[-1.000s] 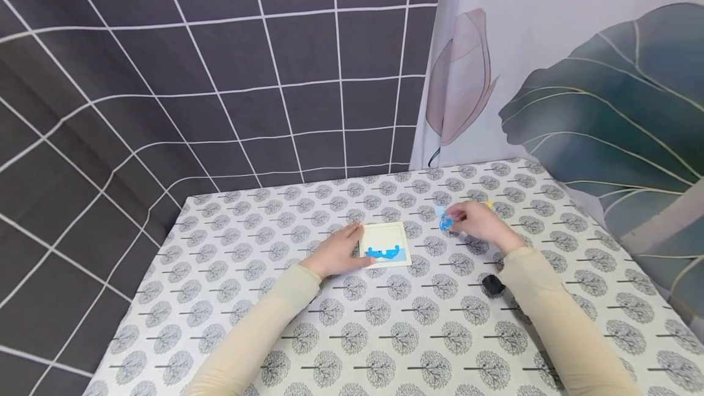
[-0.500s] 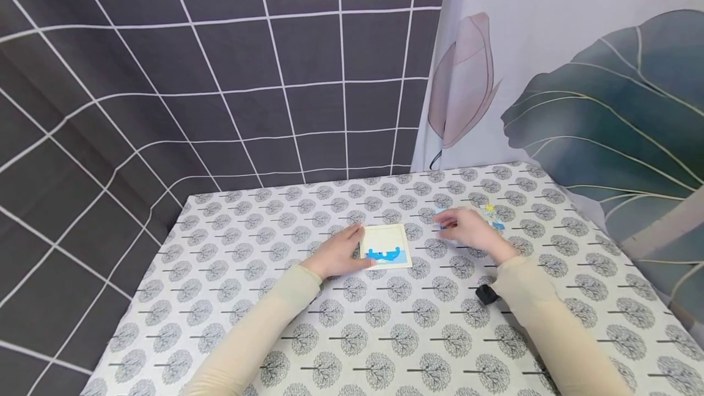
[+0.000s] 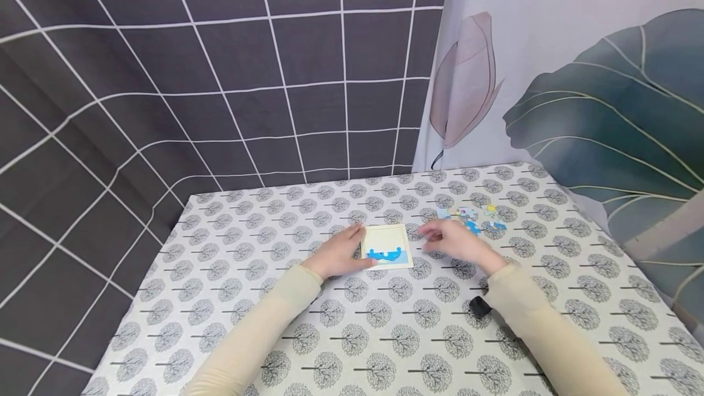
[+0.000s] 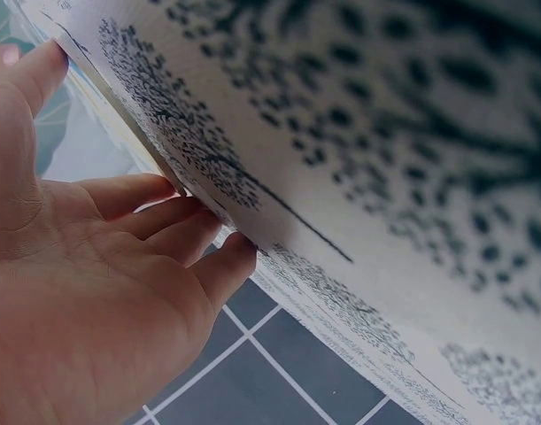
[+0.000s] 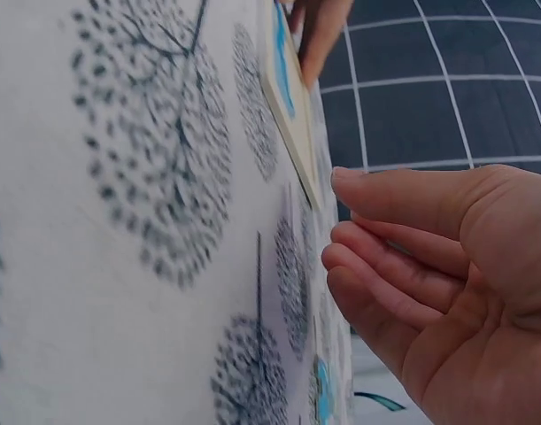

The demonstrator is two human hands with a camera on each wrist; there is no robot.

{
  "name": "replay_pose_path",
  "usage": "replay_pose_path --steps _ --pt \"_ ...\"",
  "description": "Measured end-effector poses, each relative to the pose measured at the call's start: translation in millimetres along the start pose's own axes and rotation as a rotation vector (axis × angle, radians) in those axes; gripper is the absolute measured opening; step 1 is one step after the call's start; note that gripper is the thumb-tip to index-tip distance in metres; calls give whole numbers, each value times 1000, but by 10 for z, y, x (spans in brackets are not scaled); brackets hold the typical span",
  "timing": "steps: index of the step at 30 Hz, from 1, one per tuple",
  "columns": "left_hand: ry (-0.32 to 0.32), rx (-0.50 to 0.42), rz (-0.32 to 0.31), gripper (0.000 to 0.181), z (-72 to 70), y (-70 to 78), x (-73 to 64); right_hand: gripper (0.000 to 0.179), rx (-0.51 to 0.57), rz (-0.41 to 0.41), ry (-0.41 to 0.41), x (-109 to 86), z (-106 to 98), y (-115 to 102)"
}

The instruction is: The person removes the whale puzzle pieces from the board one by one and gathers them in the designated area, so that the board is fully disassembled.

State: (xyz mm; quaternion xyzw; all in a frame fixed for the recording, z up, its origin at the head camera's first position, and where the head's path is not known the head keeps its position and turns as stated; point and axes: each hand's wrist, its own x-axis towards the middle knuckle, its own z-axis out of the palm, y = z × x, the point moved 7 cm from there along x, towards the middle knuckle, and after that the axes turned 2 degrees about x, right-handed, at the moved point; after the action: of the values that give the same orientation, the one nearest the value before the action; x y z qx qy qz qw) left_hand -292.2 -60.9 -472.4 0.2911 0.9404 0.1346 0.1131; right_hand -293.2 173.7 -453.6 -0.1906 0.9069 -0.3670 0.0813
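Observation:
A square cream puzzle tray [image 3: 408, 238] lies on the patterned cloth, with blue puzzle pieces [image 3: 389, 255] along its near side. My left hand [image 3: 337, 252] holds the tray at its left side, the thumb at the near corner and the fingers at the far one. The left wrist view shows those fingertips right at the tray's edge. To the right of the tray is my right hand [image 3: 453, 241], its fingers loosely bent. Nothing shows between its thumb and fingers [image 5: 376, 266] in the right wrist view. Past this hand lie several loose puzzle pieces [image 3: 472, 227], partly hidden by it.
A yellow sun piece [image 3: 491, 208] lies among the loose ones at the back right. Close by the right wrist is a small black object [image 3: 480, 307]. A dark checked curtain [image 3: 313, 102] and a pale leaf-print curtain [image 3: 473, 96] rise behind the table.
My right hand has moved left and nearer from the loose pieces towards the tray. The blue piece at its fingertips a second ago no longer shows there. The left hand stays on the tray.

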Motion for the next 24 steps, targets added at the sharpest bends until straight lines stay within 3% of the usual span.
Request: replay_pose_path --steps 11,24 --pt "0 4 -4 96 19 -14 18 36 3 -48 -24 -17 200 -126" --pt "16 1 4 95 13 -5 21 36 -28 -53 -14 20 262 -158"
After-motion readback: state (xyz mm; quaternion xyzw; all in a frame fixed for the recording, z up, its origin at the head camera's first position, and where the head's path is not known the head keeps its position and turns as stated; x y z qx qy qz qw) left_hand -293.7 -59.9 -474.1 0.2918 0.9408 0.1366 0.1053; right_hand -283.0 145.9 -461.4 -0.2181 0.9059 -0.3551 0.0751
